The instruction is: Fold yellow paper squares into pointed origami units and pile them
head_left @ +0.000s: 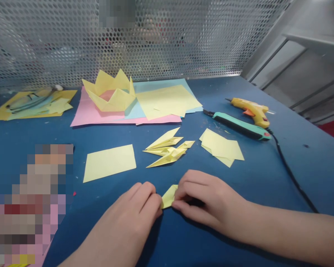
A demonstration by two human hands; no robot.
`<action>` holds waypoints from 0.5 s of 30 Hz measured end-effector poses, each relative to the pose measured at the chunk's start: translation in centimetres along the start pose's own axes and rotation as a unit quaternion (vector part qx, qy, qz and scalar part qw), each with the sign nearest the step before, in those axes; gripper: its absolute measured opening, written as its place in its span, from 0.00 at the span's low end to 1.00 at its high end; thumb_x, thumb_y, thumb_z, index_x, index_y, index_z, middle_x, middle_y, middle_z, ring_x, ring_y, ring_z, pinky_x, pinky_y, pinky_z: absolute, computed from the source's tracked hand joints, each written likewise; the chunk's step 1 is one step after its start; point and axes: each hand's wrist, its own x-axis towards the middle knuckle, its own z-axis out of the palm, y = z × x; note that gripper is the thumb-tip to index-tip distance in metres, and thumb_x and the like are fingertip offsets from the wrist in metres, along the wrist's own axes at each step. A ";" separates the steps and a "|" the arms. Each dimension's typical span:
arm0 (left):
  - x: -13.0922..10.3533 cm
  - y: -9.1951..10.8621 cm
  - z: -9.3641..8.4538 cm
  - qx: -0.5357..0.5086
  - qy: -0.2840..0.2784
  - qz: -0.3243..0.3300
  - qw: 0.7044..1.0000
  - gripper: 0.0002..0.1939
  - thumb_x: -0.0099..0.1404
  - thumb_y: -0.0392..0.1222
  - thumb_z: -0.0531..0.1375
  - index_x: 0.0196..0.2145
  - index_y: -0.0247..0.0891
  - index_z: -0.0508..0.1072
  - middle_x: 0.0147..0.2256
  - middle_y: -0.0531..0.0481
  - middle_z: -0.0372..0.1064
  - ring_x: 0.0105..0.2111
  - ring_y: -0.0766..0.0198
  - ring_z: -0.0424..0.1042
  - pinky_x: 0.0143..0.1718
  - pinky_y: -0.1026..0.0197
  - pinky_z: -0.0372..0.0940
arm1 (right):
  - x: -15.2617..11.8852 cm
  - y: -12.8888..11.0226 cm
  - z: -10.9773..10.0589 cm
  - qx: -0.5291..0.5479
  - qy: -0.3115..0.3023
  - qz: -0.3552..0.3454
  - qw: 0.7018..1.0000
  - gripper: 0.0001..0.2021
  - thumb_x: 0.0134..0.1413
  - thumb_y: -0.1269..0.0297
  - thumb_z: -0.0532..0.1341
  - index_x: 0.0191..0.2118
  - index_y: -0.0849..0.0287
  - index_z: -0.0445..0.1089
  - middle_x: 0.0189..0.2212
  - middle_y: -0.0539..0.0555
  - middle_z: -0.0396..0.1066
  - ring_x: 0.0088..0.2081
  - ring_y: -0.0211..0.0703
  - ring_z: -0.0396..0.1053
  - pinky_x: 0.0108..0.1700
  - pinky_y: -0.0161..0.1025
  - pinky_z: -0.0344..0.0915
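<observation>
Paper piece [169, 195] between two hands [171, 202]

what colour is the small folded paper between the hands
Pale yellow: the small folded paper, pinched between the left hand and right hand, shows in the head view.

Small yellow paper piece [169, 196]: folded, pointed, lying flat on blue table, pinched between left fingertips [153, 203] and right fingertips [180, 204]; only middle section visible, ends hidden beneath fingers.

L hand [139, 207] & R hand [203, 198] low, fingertips nearly meeting, grip pinched shut.
</observation>
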 end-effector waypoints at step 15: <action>0.3 0.3 0.2 0.061 -0.058 0.007 0.996 0.16 0.56 0.25 0.45 0.35 0.40 0.66 0.33 0.50 0.67 0.29 0.61 0.67 0.30 0.61 0.63 | 0.4 -0.5 0.2 0.004 0.028 0.044 0.999 0.08 0.57 0.75 0.58 0.28 0.60 0.67 0.25 0.50 0.65 0.29 0.36 0.65 0.30 0.30 0.63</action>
